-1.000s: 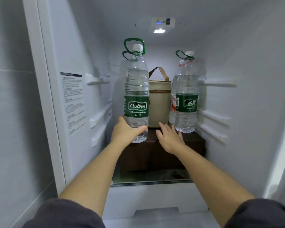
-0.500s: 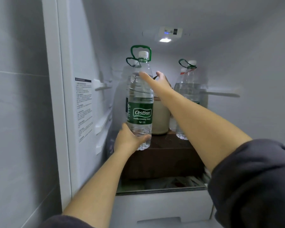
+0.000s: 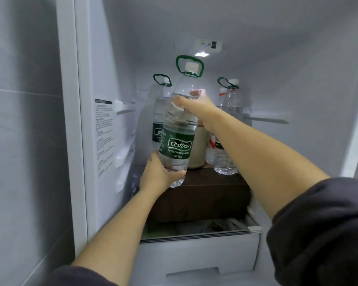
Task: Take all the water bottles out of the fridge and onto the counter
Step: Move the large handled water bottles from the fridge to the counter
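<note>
Lifting the first one: Cestbon bottle (image 3: 179, 141) tilted at the front left corner of the brown box (image 3: 205, 195), inside the fridge (image 3: 103, 182) | left hand (image 3: 159, 176) curled around its base, right hand (image 3: 194, 104) gripping its shoulder | done: I judge none is out yet | left: rear left bottle (image 3: 160, 114); right bottles (image 3: 227, 162) at the box's right edge | hidden: counter not in view; right bottles partly behind the forearm, count unclear, at least two.

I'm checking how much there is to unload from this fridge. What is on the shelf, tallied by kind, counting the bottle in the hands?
Green-label water bottles: 3 (held bottle, back-left bottle, right bottle)
Red-label water bottle: 1
Beige container: 1
Brown box: 1
Total: 6
</note>
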A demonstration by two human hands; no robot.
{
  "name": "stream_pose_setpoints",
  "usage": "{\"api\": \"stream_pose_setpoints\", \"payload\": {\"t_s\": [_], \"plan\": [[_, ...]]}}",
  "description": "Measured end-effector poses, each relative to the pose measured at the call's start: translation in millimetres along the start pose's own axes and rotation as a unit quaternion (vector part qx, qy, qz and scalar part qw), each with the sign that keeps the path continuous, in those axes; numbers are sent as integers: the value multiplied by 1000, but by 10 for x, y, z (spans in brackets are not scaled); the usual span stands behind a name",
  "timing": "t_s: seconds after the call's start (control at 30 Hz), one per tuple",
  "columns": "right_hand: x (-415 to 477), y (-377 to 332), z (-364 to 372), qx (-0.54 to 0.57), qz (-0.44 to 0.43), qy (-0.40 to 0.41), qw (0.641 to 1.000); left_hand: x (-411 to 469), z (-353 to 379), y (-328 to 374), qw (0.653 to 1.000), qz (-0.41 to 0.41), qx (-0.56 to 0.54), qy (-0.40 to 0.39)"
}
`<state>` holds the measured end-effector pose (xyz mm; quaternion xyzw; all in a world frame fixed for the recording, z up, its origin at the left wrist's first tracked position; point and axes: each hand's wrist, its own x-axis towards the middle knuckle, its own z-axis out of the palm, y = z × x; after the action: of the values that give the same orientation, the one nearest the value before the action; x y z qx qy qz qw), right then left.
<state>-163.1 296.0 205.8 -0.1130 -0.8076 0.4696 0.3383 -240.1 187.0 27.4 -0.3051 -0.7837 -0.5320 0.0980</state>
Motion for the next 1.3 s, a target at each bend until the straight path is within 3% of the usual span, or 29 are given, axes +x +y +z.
{"api": "stream_pose_setpoints", "payload": {"t_s": [0.13, 0.4, 0.6, 0.77, 0.93, 1.13, 1.3], "plan": [[-146, 73, -296, 49, 17, 2, 999, -54, 4, 89, 999, 38, 24, -3], [-390, 77, -685, 180, 49, 141, 972, -32, 76, 132, 992, 80, 96, -31], [-551, 151, -727, 235, 58, 166, 956, -62, 101, 98, 995, 74, -23, -64], [-826, 236, -816, 255, 65, 178, 948, -146, 96, 136, 992, 119, -6, -32], [-1237, 186, -1045, 306, 18, 164, 938, -507, 122, 277, 990, 131, -23, -52], [-1725, -11, -1244, 255, -33, 157, 954, -1072, 152, 521, 985, 136, -75, -73], [-2230, -107, -1378, 228, -67, 156, 959, -1641, 295, 584, 984, 93, -107, -106]]}}
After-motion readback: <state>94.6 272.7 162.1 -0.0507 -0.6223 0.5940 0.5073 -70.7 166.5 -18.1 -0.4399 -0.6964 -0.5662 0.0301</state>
